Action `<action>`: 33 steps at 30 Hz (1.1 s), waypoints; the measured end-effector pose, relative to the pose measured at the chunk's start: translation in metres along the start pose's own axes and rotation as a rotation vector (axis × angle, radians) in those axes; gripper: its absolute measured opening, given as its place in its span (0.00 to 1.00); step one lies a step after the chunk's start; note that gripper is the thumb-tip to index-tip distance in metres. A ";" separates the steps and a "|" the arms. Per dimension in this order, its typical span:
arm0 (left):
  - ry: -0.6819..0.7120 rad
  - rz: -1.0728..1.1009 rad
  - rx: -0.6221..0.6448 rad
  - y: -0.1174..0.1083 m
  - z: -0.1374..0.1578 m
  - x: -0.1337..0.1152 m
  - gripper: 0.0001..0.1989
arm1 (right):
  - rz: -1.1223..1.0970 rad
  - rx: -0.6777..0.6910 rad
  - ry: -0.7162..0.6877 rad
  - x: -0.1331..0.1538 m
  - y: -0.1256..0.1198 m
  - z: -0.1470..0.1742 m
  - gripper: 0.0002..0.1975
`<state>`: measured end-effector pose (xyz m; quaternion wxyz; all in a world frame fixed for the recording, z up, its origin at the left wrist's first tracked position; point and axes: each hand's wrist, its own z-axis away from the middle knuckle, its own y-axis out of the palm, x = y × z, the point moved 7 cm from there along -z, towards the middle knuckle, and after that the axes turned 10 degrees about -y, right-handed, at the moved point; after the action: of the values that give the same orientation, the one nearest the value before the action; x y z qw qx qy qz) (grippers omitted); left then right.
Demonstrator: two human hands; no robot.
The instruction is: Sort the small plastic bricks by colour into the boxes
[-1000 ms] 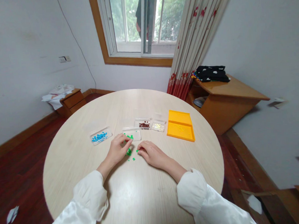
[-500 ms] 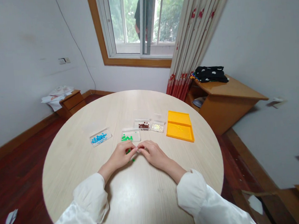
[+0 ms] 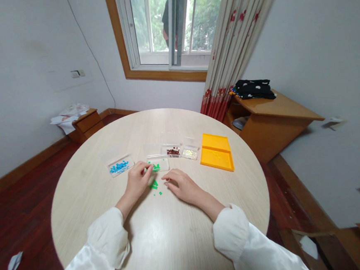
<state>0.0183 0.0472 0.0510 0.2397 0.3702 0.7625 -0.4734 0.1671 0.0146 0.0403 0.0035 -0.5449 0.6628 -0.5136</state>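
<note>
My left hand (image 3: 137,179) is pinched closed at the left front edge of a clear plastic box (image 3: 164,165) of small green pieces (image 3: 156,167). Whatever its fingertips hold is too small to make out. To the right, my right hand (image 3: 183,186) hovers low over the table with thumb and forefinger slightly apart, nothing visible between them. Between the hands, some green pieces (image 3: 154,184) lie on the tabletop, with a loose green bit (image 3: 160,193) nearer me. My left hand hides part of the box's left end.
On the round table (image 3: 172,243) sit an open box of blue pieces (image 3: 119,167), one of brown pieces (image 3: 173,151) and one of pale yellow pieces (image 3: 189,153). An open yellow case (image 3: 231,166) lies to the right. A person (image 3: 167,21) stands outside the window.
My left hand has moved away from my right, up and left to the green pieces' box. The hands' fingertips have separated, uncovering green pieces on the table. My right hand stays nearly in place.
</note>
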 end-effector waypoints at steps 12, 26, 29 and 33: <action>-0.068 0.000 -0.050 0.001 -0.002 0.012 0.07 | 0.058 0.282 -0.139 0.013 0.018 0.005 0.09; -0.050 0.016 -0.016 0.004 -0.002 0.009 0.08 | 0.068 0.180 -0.068 0.009 0.014 0.001 0.06; 0.033 0.041 0.028 0.005 0.002 -0.004 0.08 | 0.084 0.056 0.001 0.005 0.003 -0.001 0.06; 0.148 0.063 0.108 0.011 0.011 -0.019 0.08 | 0.102 -0.074 0.106 -0.004 -0.008 -0.001 0.07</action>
<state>0.0387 0.0338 0.0541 0.1773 0.4405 0.7392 -0.4775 0.1738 0.0191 0.0445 -0.0258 -0.4822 0.7076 -0.5160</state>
